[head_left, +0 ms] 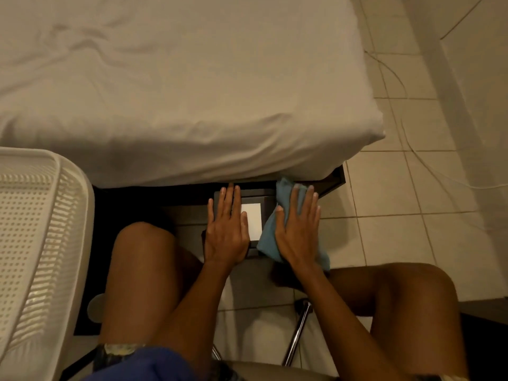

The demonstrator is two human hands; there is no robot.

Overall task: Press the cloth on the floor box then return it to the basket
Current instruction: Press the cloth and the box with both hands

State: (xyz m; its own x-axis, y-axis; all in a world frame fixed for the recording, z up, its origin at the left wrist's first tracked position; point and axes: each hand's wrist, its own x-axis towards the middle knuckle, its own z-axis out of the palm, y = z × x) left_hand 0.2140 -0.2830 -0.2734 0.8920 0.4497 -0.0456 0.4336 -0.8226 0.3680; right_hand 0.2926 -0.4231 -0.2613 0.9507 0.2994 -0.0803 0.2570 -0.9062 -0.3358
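Pressing step: cloth (270,237) on floor box (254,215).
My hands apart, flat; right hand (298,232) pins cloth; next, basket (41,229) at 9 o'clock.

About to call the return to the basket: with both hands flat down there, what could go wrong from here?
1. The blue cloth sits at the box's right edge and hangs past it; it may slide to the floor when the right hand lifts.
2. The basket is far left, across the left knee; a loose corner could snag.
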